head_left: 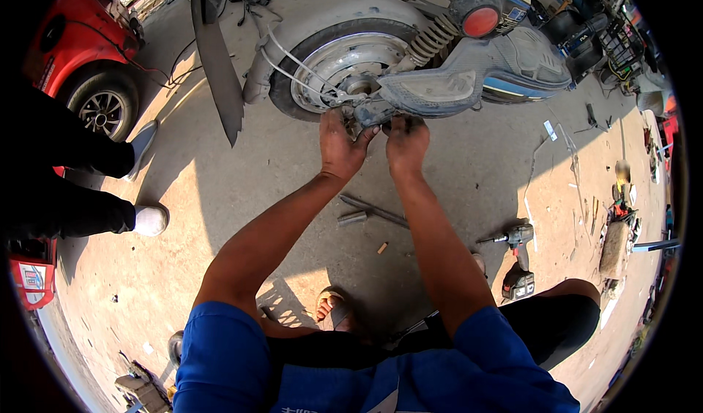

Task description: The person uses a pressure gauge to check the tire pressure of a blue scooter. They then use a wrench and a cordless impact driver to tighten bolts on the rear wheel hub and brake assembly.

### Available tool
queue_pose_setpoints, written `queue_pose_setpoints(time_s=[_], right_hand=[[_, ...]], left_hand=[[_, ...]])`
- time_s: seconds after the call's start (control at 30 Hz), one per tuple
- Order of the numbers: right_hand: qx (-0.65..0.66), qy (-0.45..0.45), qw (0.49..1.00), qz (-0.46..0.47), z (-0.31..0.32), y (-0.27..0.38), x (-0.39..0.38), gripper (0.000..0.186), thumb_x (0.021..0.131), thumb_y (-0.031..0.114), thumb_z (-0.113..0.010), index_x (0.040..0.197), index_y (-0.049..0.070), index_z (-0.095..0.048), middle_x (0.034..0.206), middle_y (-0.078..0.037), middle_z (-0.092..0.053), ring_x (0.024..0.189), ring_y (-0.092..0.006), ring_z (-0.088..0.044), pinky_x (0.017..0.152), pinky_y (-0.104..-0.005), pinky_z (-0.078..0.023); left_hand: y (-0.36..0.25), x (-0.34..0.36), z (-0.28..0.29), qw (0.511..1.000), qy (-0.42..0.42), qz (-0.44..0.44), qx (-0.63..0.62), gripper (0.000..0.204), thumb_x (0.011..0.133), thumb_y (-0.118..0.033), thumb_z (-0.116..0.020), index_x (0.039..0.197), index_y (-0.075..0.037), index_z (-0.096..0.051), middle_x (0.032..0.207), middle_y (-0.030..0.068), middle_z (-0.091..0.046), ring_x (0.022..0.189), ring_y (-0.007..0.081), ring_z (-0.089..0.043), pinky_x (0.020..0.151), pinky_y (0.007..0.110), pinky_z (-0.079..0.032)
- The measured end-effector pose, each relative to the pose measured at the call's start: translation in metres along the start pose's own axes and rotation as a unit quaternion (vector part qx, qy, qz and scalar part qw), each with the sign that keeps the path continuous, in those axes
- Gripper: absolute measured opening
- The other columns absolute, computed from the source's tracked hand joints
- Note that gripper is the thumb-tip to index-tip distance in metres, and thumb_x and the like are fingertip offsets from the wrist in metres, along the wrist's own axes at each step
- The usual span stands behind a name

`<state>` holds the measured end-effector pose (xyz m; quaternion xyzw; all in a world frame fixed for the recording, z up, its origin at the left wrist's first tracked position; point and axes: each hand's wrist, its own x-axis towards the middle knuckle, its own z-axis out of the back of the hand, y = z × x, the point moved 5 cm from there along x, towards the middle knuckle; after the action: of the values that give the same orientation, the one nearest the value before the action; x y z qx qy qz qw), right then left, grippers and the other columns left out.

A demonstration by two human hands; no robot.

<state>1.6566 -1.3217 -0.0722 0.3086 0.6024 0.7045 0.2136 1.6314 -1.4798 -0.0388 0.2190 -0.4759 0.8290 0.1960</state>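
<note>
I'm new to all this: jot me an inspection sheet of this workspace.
Surface: concrete floor, partly sunlit, partly shaded
Job's things: scooter wheel, dusty; coil spring beside it; dark housing by the hub
Clutter: cordless driver, metal bar and short tube lying loose
Left fingers: at the housing; grip partly hidden
Right fingers: curled beside it; grip unclear
Cables: black cable near red vehicle
Surroundings: bystander at left
</note>
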Motion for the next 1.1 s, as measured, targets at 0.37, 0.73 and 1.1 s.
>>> queue_pose_setpoints(time_s=[0.37, 0.73, 1.1], right_hand=[[0.031, -0.005, 0.999, -0.022, 0.000, 0.001, -0.002, 0.018, 0.088, 0.009, -0.059, 0.089, -0.009, -0.061, 0.081, -0.022, -0.067, 0.078, -0.0316, -0.066, 0.072, -0.0384, -0.048], [-0.038, 0.008, 0.999, -0.026, -0.003, 0.020, -0.006, 0.018, 0.085, 0.008, -0.059, 0.089, -0.009, -0.062, 0.081, -0.022, -0.068, 0.078, -0.0326, -0.069, 0.071, -0.0387, -0.050], [-0.033, 0.017, 0.999, -0.016, -0.001, 0.037, -0.011, 0.019, 0.087, 0.009, -0.062, 0.092, -0.009, -0.063, 0.086, -0.023, -0.069, 0.083, -0.0312, -0.068, 0.073, -0.0372, -0.050]], left_hand=[[-0.009, 0.001, 0.003, 1.000, 0.001, 0.004, 0.003, 0.055, 0.070, -0.021, -0.082, 0.104, 0.006, -0.049, 0.100, 0.0227, -0.050, 0.094, 0.0406, -0.048, 0.081, 0.046, -0.041], [-0.004, 0.004, -0.004, 0.999, 0.022, -0.042, 0.010, 0.057, 0.078, -0.020, -0.076, 0.117, 0.009, -0.046, 0.103, 0.0232, -0.050, 0.092, 0.0394, -0.051, 0.078, 0.042, -0.045], [-0.003, 0.009, -0.003, 0.998, 0.048, -0.030, -0.012, 0.056, 0.075, -0.019, -0.079, 0.114, 0.007, -0.049, 0.106, 0.0242, -0.052, 0.096, 0.0414, -0.052, 0.082, 0.044, -0.045]])
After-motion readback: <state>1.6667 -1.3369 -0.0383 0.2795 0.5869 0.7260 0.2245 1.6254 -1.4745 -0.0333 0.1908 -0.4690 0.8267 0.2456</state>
